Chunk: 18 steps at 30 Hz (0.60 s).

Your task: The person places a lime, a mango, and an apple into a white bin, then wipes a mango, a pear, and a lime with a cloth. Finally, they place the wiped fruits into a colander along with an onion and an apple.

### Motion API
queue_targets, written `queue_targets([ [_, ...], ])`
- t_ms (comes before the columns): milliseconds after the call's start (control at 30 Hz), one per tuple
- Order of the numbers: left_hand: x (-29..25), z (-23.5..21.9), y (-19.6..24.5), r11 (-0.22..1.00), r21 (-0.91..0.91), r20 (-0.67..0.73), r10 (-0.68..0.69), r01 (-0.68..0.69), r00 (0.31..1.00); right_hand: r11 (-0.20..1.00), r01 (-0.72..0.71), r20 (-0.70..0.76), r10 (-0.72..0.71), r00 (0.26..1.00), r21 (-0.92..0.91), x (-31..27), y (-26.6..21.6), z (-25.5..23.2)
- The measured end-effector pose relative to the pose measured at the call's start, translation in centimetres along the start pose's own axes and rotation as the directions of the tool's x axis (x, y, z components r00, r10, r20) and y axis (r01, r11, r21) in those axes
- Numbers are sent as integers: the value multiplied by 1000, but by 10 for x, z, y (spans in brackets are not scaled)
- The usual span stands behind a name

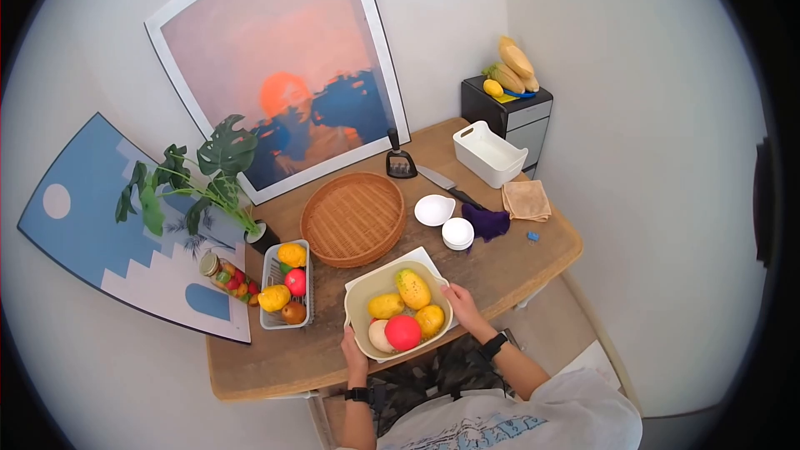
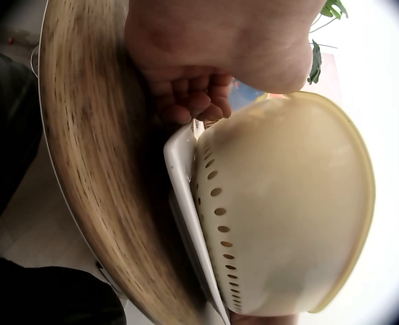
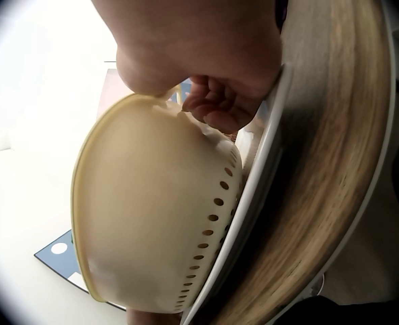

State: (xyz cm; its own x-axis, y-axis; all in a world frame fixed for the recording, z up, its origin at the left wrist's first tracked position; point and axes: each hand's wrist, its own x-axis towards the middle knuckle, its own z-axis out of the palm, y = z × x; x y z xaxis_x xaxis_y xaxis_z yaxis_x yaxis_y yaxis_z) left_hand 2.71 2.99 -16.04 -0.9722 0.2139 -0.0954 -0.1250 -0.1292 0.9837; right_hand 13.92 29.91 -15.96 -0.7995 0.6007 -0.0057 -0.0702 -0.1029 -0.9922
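Note:
A cream colander (image 1: 357, 300) with rows of small holes round its lower wall sits at the table's front edge. Inside lie several yellow mango-like fruits (image 1: 412, 289), a pinkish-red round fruit (image 1: 403, 333) and a pale round one (image 1: 379, 336). My left hand (image 1: 355, 354) holds the colander's left end at the rim, fingers curled in under it in the left wrist view. At the opposite end my right hand (image 1: 464, 307) grips the rim, its fingers bent beneath. Under the colander is a white board or tray (image 2: 180, 159), close over the wooden table.
Left of the colander stand a grey basket (image 1: 307, 283) of fruit and a jar (image 1: 218, 271). Behind is a round wicker tray (image 1: 354, 218). White bowls (image 1: 434, 210), a knife (image 1: 437, 178), a purple cloth (image 1: 487, 223) and a white bin (image 1: 492, 154) are at the right.

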Motion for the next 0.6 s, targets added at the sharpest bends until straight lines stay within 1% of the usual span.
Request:
queue_targets([
  [100,-1,0,2,1000,8,7,-15,14,1000,1000,-21,9,21,1000,15,1,3,-1],
  [200,1,-2,-4,1000,-1,10,21,-21,1000,999,-29,17,28,999,34,1,1,-1],
  [300,3,-6,-10,999,36,34,3,-4,999,999,-24,18,24,1000,45,-2,-6,1],
  [400,1,-3,-5,1000,-18,28,3,-2,1000,1000,-19,25,18,1000,23,-2,-5,-1],
  [533,1,-2,-4,1000,-23,35,8,-8,999,1000,-16,41,17,999,-8,1,3,-5],
  [600,1,-3,-3,1000,-8,46,3,-2,999,1000,-11,37,10,999,15,1,5,-4],
])
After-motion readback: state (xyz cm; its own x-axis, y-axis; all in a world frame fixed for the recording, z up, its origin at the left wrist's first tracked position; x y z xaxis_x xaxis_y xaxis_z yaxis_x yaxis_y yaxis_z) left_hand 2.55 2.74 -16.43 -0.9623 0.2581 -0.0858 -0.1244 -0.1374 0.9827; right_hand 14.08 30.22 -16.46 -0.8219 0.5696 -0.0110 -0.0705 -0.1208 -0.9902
